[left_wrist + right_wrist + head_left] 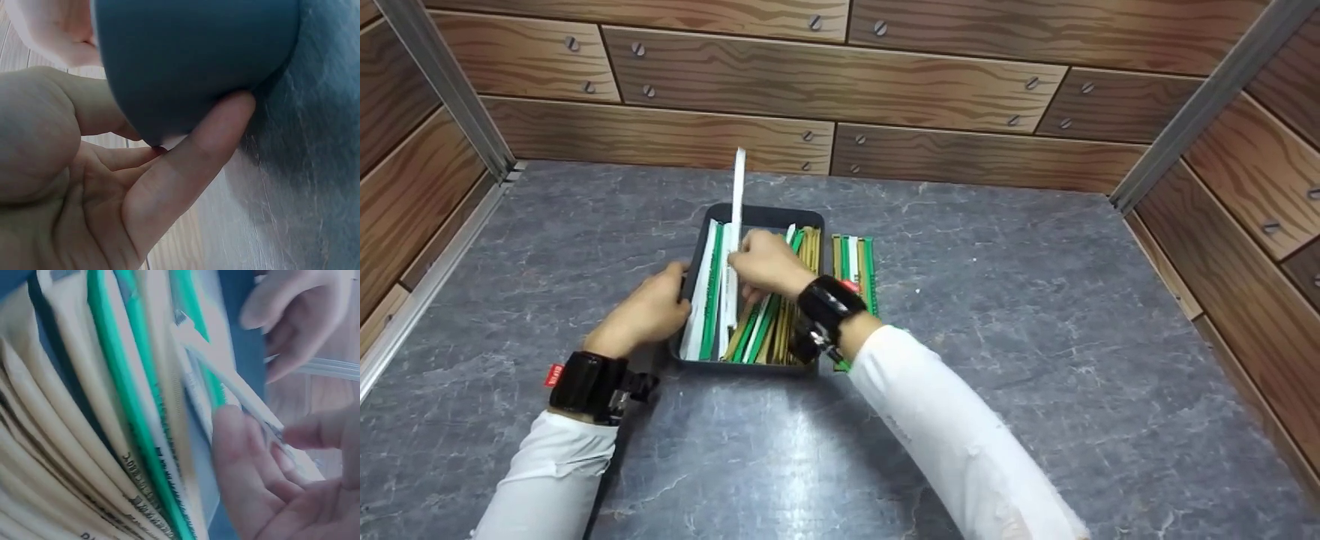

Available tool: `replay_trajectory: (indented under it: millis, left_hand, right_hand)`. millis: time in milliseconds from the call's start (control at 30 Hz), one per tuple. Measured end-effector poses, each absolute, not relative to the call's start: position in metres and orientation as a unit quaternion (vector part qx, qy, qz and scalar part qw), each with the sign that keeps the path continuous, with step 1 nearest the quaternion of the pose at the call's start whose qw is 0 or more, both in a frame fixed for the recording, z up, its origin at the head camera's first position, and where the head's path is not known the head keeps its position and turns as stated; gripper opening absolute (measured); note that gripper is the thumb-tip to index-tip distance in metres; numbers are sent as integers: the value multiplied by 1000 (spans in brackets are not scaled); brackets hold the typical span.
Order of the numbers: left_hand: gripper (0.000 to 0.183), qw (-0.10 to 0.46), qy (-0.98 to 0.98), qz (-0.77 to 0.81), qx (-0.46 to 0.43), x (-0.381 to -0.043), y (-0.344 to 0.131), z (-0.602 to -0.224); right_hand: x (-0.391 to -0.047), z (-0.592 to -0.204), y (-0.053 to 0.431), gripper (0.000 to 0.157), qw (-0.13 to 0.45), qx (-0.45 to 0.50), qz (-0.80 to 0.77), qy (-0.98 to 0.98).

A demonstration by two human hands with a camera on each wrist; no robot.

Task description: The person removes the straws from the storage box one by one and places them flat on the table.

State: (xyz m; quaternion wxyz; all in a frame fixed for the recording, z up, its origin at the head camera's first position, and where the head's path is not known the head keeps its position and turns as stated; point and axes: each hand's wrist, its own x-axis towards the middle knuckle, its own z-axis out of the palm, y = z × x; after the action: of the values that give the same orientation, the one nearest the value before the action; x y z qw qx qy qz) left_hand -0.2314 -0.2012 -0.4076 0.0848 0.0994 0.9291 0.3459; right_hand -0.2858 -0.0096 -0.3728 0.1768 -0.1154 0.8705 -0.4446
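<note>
A dark grey tray (769, 211) holds long, slim stick packets in white, green and gold. My right hand (771, 262) is over it, pinching one white stick packet (738, 187) between thumb and fingers. That packet is tilted, its far end sticking up past the back rim. Under this hand, gold packets (62, 399) and green packets (121, 382) lie close together, some with dark print. At the tray's left side, my left hand (652, 304) grips the wall, fingers against the outer face (191, 62); part of the thumb is hidden behind the rim.
Right beside the tray lies a short row of green, white and gold packets (871, 266), partly covered by my right wrist. The grey marbled tabletop (1020, 315) extends around them. Wood-patterned panels (840, 75) close off the back and sides.
</note>
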Motion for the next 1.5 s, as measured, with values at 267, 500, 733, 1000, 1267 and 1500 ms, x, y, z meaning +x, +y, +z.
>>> replay_trajectory:
  millis: [267, 500, 733, 1000, 1267, 1500]
  left_hand:
    - [64, 90, 933, 334, 96, -232, -201, -405]
    - [65, 89, 933, 333, 99, -231, -201, -406]
    - [65, 95, 932, 337, 92, -231, -203, -407]
    - [65, 92, 932, 335, 99, -232, -203, -407]
    - [63, 80, 934, 332, 106, -230, -201, -409]
    - [63, 77, 934, 331, 108, -231, -202, -408]
  right_hand:
    - [-283, -346, 35, 19, 47, -135, -610, 779]
    - [-277, -342, 110, 21, 1, -126, -669, 732]
    - [-275, -363, 173, 40, 39, -85, -624, 776]
    - [-273, -399, 203, 54, 149, -21, -544, 825]
    - [-270, -420, 201, 57, 178, 1, -481, 858]
    - [-268, -423, 194, 57, 136, -26, -405, 904]
